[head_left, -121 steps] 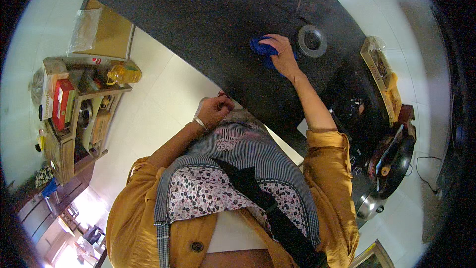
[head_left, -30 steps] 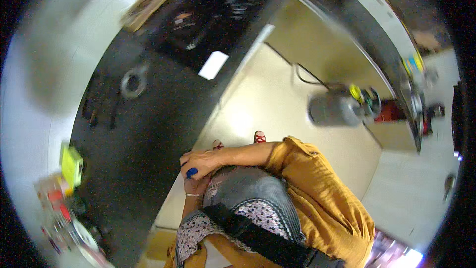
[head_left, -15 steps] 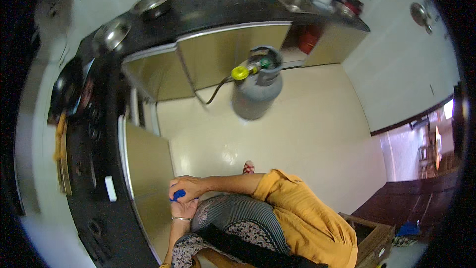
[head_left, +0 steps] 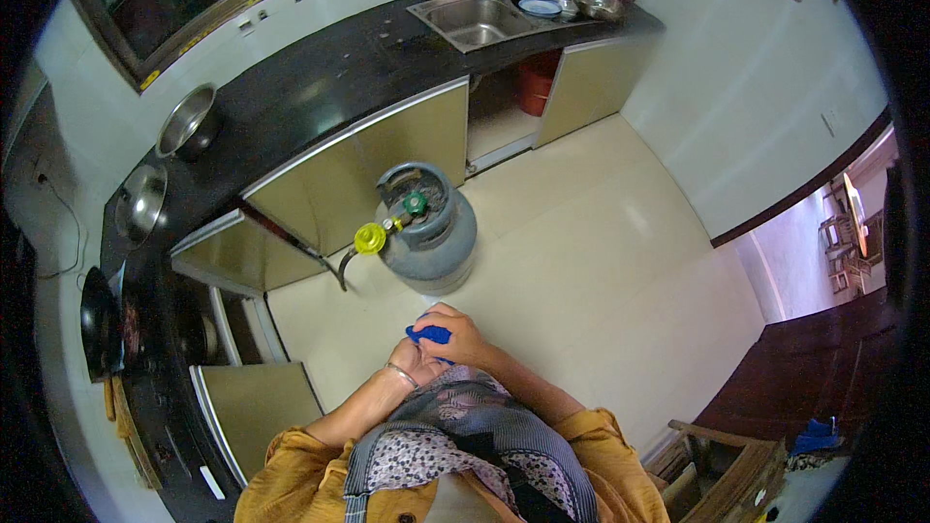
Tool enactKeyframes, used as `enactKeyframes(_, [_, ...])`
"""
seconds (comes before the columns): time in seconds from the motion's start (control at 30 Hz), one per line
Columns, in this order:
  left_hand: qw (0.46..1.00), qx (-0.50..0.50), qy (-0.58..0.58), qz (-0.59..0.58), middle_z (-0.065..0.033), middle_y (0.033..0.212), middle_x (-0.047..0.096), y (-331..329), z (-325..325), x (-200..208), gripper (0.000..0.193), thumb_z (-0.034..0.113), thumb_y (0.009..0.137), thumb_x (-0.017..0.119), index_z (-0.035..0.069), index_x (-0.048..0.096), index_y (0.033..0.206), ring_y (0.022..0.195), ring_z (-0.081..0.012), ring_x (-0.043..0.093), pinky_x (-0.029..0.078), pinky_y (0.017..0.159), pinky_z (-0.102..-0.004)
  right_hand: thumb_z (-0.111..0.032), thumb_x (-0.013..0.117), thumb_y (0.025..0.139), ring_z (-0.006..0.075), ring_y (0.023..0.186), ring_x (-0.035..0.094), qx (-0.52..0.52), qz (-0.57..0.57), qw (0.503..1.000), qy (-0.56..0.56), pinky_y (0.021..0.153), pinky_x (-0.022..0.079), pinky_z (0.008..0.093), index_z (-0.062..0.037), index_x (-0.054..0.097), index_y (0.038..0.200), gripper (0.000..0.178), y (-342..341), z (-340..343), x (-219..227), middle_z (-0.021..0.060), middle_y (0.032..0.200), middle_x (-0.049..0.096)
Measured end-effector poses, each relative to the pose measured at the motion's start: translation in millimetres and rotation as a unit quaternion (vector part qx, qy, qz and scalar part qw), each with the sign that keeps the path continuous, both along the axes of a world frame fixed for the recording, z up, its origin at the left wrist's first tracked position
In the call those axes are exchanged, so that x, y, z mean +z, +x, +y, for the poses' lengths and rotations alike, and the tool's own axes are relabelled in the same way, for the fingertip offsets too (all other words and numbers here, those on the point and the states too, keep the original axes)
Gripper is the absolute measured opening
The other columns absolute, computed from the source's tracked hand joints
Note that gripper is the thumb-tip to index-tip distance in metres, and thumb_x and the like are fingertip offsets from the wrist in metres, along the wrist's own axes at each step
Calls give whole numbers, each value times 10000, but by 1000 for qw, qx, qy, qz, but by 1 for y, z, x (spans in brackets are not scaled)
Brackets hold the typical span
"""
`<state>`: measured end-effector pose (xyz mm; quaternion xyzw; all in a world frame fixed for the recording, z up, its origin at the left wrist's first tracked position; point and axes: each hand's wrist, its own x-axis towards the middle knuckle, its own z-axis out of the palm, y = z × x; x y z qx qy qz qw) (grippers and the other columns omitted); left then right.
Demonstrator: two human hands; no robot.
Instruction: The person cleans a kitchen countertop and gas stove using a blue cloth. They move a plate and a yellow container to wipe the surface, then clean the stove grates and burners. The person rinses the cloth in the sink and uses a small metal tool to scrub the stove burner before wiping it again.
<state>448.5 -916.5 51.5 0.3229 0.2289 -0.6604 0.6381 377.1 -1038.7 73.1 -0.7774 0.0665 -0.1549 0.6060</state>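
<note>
Snugly grasping a bunched deep-blue cloth [head_left: 432,334] in the grip of the right hand [head_left: 463,339], just beyond the grey striped apron [head_left: 463,412], against the partly hidden left hand [head_left: 417,360] (cannot tell whether closed), perhaps to keep loose folds gathered.

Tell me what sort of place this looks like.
Most likely a home kitchen: a metal sink is set into a long dark counter, with cabinets below, and a gas cylinder stands on the floor.
</note>
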Motion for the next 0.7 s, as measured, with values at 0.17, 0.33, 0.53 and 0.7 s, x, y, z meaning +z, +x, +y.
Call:
enactKeyframes(0.17, [996,-76,-43,30,-96,1119,569,62,-126,-43,371,336,965,268,115,502,1150,1007,-247,562,471,870,-405,-137,663,693,260,850,576,-74,37,995,-51,754,468,343,-88,631,918,233,41,-109,-44,104,896,577])
enactKeyframes(0.33, [993,-96,-49,50,-102,1122,561,102,-200,-30,382,334,961,273,93,490,1163,1032,-252,548,449,902,-438,-94,681,681,255,850,588,-135,24,987,-80,756,470,344,-69,610,925,255,79,-170,-32,109,895,593])
enactKeyframes(0.53, [987,-134,-69,52,-89,1139,558,145,-228,-56,366,330,954,307,101,511,1154,1049,-253,539,424,929,-443,-96,672,694,200,858,585,-215,7,976,-28,785,456,323,-60,604,930,248,115,-187,-66,81,903,603])
enactKeyframes(0.7, [987,-130,-60,76,-111,1155,567,113,-341,-70,377,304,940,347,66,506,1185,1075,-260,538,442,917,-431,-78,660,712,213,871,592,-235,67,969,35,786,464,330,-74,616,923,215,81,-304,-45,91,941,612])
